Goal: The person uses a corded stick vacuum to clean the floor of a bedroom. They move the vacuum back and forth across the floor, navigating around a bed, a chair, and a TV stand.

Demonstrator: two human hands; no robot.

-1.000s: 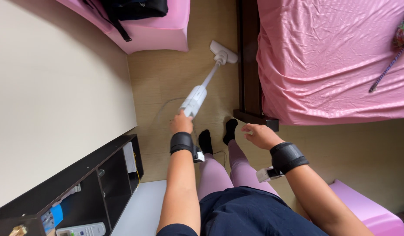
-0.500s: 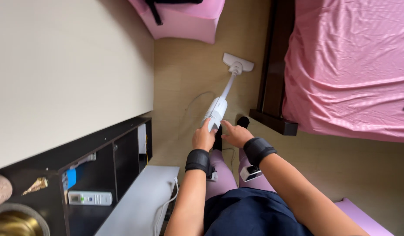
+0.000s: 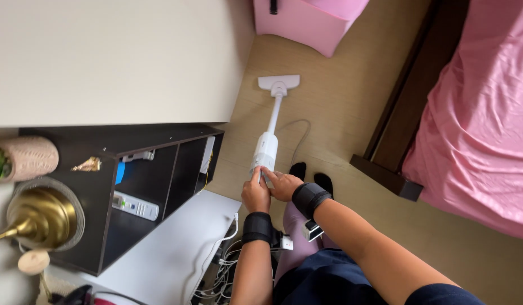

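Note:
A white stick vacuum stands on the tan floor, its flat head pointing away from me toward a pink bench. My left hand grips the vacuum's handle at its near end. My right hand rests beside it, with a finger pressed on the vacuum body. Both wrists wear black bands. My feet in black socks stand just right of the vacuum.
A dark open shelf unit with a small white device inside stands at left, under a pale wall. Below it is a white surface with tangled cables. A bed with a pink sheet and a dark wooden frame fills the right. A pink bench is ahead.
The view swung left, showing more of the shelf. My right hand came over from the side and now touches the vacuum beside my left hand. The vacuum head now lies left of the bed frame.

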